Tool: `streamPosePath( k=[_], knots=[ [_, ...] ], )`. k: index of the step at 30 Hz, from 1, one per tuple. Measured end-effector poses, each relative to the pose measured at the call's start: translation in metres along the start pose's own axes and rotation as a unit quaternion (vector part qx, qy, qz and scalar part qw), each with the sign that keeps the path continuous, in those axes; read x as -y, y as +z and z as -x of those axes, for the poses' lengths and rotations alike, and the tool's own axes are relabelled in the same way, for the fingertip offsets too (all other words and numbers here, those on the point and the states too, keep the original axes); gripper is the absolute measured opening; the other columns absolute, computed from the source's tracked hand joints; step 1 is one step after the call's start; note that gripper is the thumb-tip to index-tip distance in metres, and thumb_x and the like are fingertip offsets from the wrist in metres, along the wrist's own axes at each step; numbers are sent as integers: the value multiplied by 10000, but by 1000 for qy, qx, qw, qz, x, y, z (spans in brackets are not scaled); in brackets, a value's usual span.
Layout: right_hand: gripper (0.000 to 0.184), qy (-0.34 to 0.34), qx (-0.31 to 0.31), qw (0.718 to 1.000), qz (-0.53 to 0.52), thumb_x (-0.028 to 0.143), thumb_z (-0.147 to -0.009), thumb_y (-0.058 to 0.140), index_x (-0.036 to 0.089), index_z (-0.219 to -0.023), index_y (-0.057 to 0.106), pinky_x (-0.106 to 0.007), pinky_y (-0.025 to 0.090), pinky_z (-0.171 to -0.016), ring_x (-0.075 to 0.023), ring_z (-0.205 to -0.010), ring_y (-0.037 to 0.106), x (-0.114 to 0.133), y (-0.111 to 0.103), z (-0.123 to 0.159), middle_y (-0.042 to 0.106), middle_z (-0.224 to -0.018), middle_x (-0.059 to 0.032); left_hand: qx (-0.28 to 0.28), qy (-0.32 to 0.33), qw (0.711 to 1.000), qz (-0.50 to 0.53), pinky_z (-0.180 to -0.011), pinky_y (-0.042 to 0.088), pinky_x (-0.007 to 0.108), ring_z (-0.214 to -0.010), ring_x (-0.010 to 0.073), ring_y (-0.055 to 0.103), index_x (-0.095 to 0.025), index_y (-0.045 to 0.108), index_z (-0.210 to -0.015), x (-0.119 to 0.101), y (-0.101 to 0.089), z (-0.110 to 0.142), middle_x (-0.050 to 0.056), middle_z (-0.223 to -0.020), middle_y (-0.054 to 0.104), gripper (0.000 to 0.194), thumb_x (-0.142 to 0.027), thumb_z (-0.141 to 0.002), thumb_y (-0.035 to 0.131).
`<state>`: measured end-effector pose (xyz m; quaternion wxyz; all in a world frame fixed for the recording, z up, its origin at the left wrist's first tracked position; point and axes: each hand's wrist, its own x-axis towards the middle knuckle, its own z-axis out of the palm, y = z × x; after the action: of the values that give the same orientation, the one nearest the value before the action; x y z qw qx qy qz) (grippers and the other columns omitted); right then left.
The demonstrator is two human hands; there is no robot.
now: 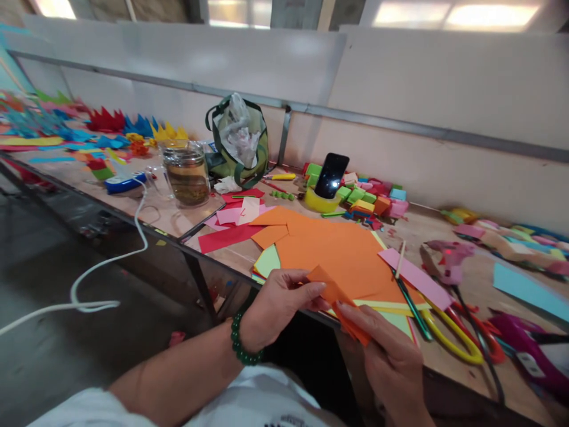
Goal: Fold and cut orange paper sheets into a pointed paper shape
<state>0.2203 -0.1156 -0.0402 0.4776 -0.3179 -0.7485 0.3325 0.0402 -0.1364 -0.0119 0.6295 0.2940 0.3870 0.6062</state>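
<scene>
A folded piece of orange paper is held between my two hands at the table's near edge. My left hand, with a green bead bracelet at the wrist, pinches its upper left end between thumb and fingers. The fingers of my right hand close around the lower right end. Beyond the hands lie large orange sheets on top of yellow and pale green ones. To the right of them are a pink paper strip, a green pen and yellow-handled scissors.
A pink glue gun and a purple tool lie at the right. A phone leans in a yellow tape roll near folded paper blocks. Left stand a glass of tea and a green bag; a white cable hangs off the edge.
</scene>
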Motion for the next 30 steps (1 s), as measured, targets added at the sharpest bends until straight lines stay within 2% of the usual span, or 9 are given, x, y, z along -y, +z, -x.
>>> streamPosePath(
  k=[8, 12, 16, 20, 24, 25, 27, 30],
  knots=[
    [344, -24, -14, 998, 53, 155, -856, 496, 332, -1023, 739, -250, 438, -477, -143, -563, 582, 2, -2, 0, 662, -756, -42, 2, 15, 999, -36, -619, 511, 224, -565, 120, 620, -111, 660, -683, -3, 2, 4, 22, -590, 651, 361, -451, -639, 774],
    [377, -65, -2, 996, 67, 123, -843, 504, 353, -1042, 726, -270, 489, -574, -182, -713, 643, 0, -3, -1, 684, -803, -43, 10, 18, 998, -54, -627, 514, 227, -578, 121, 618, -115, 655, -683, -3, 3, 6, 29, -609, 653, 380, -485, -665, 742],
    [431, -70, -11, 996, 59, 90, -846, 477, 380, -1061, 711, -267, 494, -605, -183, -767, 656, -1, -5, -1, 688, -849, -34, 18, 21, 998, -62, -621, 510, 215, -576, 111, 607, -111, 651, -681, -3, 2, 7, 31, -616, 643, 395, -501, -682, 713],
    [479, -101, 34, 992, 74, 52, -820, 490, 385, -1100, 692, -257, 494, -590, -180, -755, 658, -2, -11, -4, 684, -837, -28, 30, -2, 997, -73, -559, 498, 202, -528, 104, 597, -124, 621, -654, -6, -1, 5, 6, -570, 604, 409, -521, -658, 714],
    [454, -109, 95, 987, 76, 54, -812, 495, 355, -1072, 714, -242, 480, -531, -163, -673, 643, 0, -17, -9, 662, -749, -30, 79, -29, 982, -168, -439, 410, 165, -409, 76, 528, -127, 577, -562, -11, -6, 2, -7, -447, 539, 463, -560, -693, 674],
    [436, -103, 103, 987, 69, 62, -810, 502, 347, -1054, 723, -240, 478, -524, -157, -650, 635, 1, -16, -10, 661, -742, -28, 84, -31, 979, -182, -423, 393, 162, -393, 73, 516, -127, 571, -546, -11, -8, 2, -5, -431, 534, 475, -567, -696, 670],
    [398, -52, 75, 995, 45, 90, -807, 529, 326, -1063, 722, -226, 461, -478, -127, -555, 599, 3, -14, -9, 664, -743, -18, 75, -34, 980, -180, -422, 396, 161, -396, 74, 521, -123, 579, -550, -11, -9, 1, -2, -441, 545, 471, -562, -679, 691],
    [310, 100, -17, 994, -45, 179, -823, 580, 263, -1101, 688, -199, 428, -403, -85, -416, 528, 9, -8, -9, 642, -660, 15, 52, -36, 989, -132, -452, 432, 159, -425, 71, 540, -115, 606, -605, -7, -12, 0, -9, -493, 566, 425, -517, -676, 722]
  ],
)
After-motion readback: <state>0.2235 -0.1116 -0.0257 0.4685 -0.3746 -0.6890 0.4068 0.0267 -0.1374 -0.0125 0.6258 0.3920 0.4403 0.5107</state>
